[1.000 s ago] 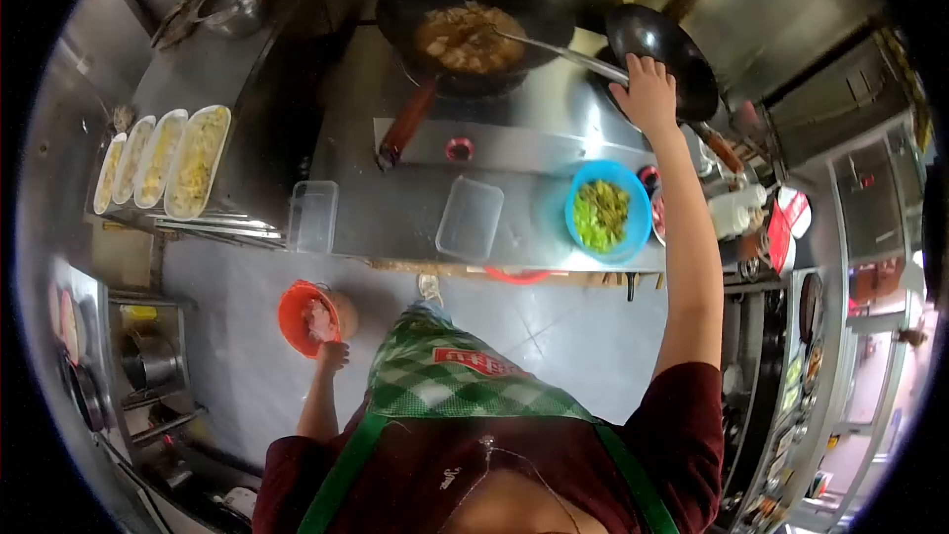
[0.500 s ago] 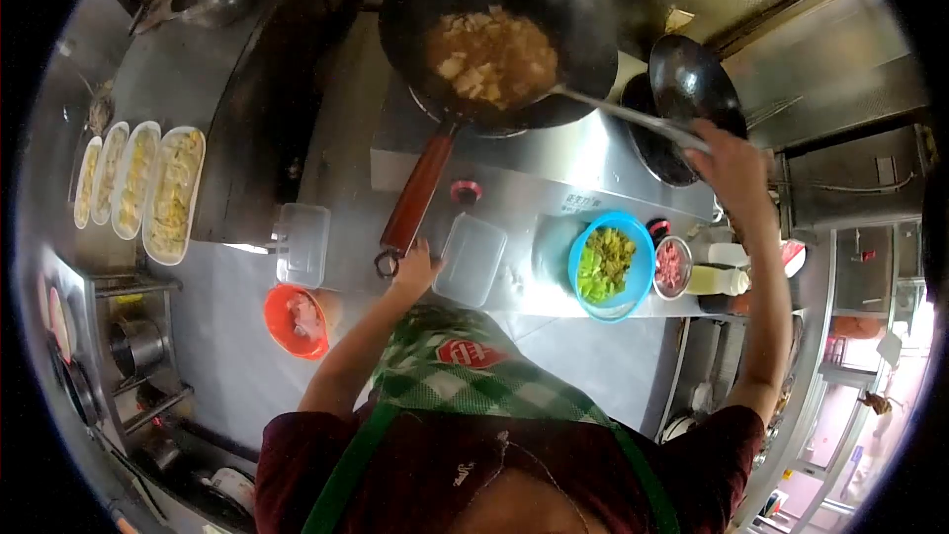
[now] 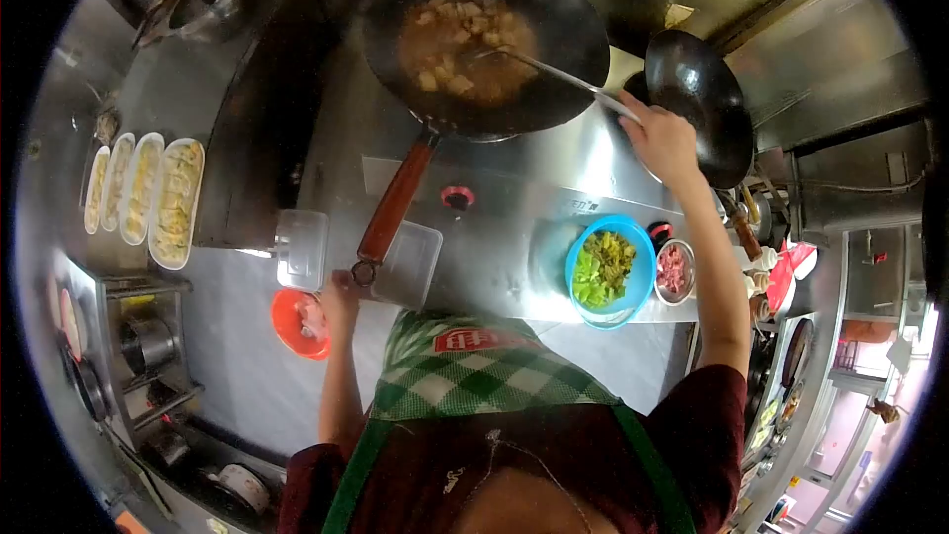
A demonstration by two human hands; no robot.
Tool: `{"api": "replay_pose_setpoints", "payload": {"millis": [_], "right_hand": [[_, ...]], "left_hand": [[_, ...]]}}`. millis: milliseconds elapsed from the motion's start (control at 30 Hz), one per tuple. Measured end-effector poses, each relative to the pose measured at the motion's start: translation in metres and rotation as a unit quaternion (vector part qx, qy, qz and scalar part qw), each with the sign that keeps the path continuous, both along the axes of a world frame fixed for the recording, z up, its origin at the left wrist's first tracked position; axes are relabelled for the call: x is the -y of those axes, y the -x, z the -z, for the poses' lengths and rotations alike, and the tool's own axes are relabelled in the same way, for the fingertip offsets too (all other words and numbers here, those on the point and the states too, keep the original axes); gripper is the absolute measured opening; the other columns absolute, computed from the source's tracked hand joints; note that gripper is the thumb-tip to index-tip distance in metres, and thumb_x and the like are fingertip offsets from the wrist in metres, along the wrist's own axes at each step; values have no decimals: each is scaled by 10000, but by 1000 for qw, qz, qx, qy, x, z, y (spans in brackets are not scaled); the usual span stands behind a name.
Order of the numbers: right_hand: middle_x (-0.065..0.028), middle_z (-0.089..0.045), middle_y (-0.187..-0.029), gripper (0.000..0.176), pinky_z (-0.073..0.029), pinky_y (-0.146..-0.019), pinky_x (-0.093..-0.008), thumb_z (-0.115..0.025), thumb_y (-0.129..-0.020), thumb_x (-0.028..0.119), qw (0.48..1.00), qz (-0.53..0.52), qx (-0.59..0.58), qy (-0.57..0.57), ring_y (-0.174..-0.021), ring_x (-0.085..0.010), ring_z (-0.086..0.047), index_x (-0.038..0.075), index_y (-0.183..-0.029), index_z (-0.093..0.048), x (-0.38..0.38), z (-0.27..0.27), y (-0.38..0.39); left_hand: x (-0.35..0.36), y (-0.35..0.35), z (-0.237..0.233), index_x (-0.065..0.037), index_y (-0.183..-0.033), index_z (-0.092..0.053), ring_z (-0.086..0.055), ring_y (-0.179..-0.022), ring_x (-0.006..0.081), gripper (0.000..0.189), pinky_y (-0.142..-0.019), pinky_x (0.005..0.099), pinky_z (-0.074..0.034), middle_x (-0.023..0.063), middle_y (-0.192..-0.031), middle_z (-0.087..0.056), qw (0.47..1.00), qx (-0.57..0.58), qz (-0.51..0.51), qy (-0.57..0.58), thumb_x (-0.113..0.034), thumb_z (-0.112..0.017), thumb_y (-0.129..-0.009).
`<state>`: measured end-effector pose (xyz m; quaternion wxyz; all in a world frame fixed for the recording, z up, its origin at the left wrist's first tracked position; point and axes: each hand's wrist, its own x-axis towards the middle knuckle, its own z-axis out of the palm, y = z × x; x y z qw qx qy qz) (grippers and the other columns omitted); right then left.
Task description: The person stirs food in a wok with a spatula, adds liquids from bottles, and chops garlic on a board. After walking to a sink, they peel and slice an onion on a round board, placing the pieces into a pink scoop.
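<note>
My right hand (image 3: 664, 141) is closed around the handle of a long metal ladle (image 3: 568, 77). The ladle's head is partly sunk in the brown sauce and pale chunks of food (image 3: 460, 44) inside a black wok (image 3: 563, 15). Toward me from the wok juts its red-brown wooden handle (image 3: 397, 200). Beside the ring at that handle's end, my left hand (image 3: 342, 299) grips the left edge of a clear plastic container (image 3: 407, 262); its fingers are partly hidden. A second clear container (image 3: 301, 249) stands just to the left.
A blue bowl (image 3: 571, 289) of chopped greens and a metal bowl (image 3: 675, 272) of pink meat stand at right. An orange bowl (image 3: 287, 321) with pale pieces is at left front. Several white oval dishes (image 3: 170, 262) line the far left. Another black wok (image 3: 697, 79) leans at back right.
My left hand has moved left, and the clear container has slid left with it under the wok handle. My right hand has moved left, pushing the ladle's head further into the wok.
</note>
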<state>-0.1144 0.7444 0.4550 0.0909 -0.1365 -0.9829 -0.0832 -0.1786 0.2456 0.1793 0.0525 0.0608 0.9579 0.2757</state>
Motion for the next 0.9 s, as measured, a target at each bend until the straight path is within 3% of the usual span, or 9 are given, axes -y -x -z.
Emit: {"api": "replay_pose_setpoints", "payload": {"millis": [133,233,300,367,533,700,767,833,900], "right_hand": [[-119,-607,-699,405,-492,-539,-388,-540,-840,293,998,40,-13,-56,-611,-293,-609,209,-1234,-496,6,16,37],[-88,-593,-667,432,-477,-445,-353,-555,-829,291,990,7,-14,-141,-543,-246,-602,219,-1248,-482,5,56,48],[-86,-591,-661,436,-474,-436,-353,-555,-828,292,992,-2,-16,-124,-535,-244,-599,218,-1251,-476,5,38,25],[-86,-590,-658,437,-473,-433,-354,-554,-830,289,994,-6,-14,-110,-533,-243,-598,220,-1253,-471,5,31,18],[-85,-592,-666,401,-477,-464,-360,-531,-847,286,993,12,-29,-110,-561,-254,-603,218,-1240,-481,20,59,53],[-74,-567,-662,379,-479,-475,-362,-573,-813,276,994,36,-88,-58,-536,-269,-583,233,-1189,-547,24,16,-21],[-80,-569,-671,415,-477,-484,-371,-585,-805,274,995,62,-71,-40,-541,-269,-584,247,-1215,-531,28,10,-37],[-84,-567,-666,417,-476,-489,-379,-585,-805,273,996,54,-43,-53,-545,-271,-585,251,-1218,-531,30,22,-40],[-86,-566,-661,416,-476,-493,-382,-586,-804,271,996,50,-41,-55,-547,-273,-585,252,-1216,-533,32,25,-39]], "left_hand": [[-6,-1,-31,-19,-886,-579,-596,-708,341,255,-607,402,-442,176,-793,-624,996,55,-64,-40,-264,-568,-816],[-16,17,36,-11,-879,-580,-600,-704,300,222,-606,377,-444,161,-771,-616,976,-13,35,-213,-225,-546,-832],[-49,23,53,-18,-868,-591,-583,-681,191,208,-592,319,-438,104,-732,-603,947,105,37,-301,-221,-550,-843],[-102,23,10,-43,-889,-604,-543,-668,107,298,-582,266,-432,45,-709,-581,840,344,27,-418,-336,-566,-851],[-189,24,-20,-73,-962,-594,-541,-653,106,446,-617,236,-444,10,-784,-591,748,530,-30,-398,-498,-524,-845],[-157,27,-26,-68,-1051,-570,-582,-687,136,514,-562,265,-454,55,-875,-615,754,396,-67,-520,-534,-492,-847],[-122,55,-79,-42,-1085,-541,-568,-670,128,506,-547,251,-448,70,-913,-610,526,503,58,-684,-490,-495,-854],[-117,45,-182,-11,-1122,-501,-526,-625,117,477,-523,235,-429,72,-926,-599,606,456,-6,-652,-403,-514,-850],[-112,50,-200,-7,-1109,-502,-498,-603,109,435,-494,227,-408,68,-902,-592,678,453,63,-576,-345,-528,-837]]}}
